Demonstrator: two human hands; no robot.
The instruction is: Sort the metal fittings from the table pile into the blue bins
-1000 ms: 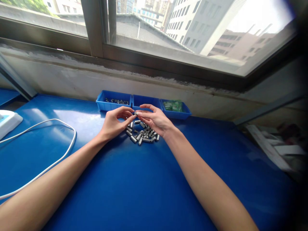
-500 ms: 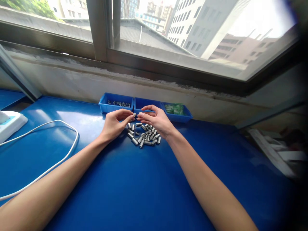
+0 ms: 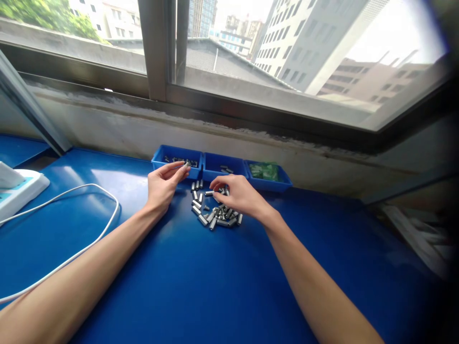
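Note:
My left hand [image 3: 161, 186] is closed in a pinch on a small metal piece [image 3: 187, 164], its kind too small to make out, by the front of the left blue bin [image 3: 158, 163]. Over the right side of a pile of hex metal standoffs [image 3: 213, 223] is my right hand [image 3: 238, 193]. Its thumb and index finger are curled but apart, at the right end of a standoff [image 3: 209, 193] lying on the table. That hand hides part of the pile. A small screw [image 3: 206, 208] lies among the standoffs.
Small metal parts [image 3: 175, 160] lie in the left bin. The middle blue bin [image 3: 211, 168] holds a few standoffs, the right one green bags [image 3: 264, 170]. A white cable [image 3: 114, 196] and a power strip [image 3: 34, 181] are on the left. Behind stands a windowed wall.
My left hand has moved left, away from my right hand, with the small piece still pinched. My right hand has dropped to the standoffs. The view has shifted slightly.

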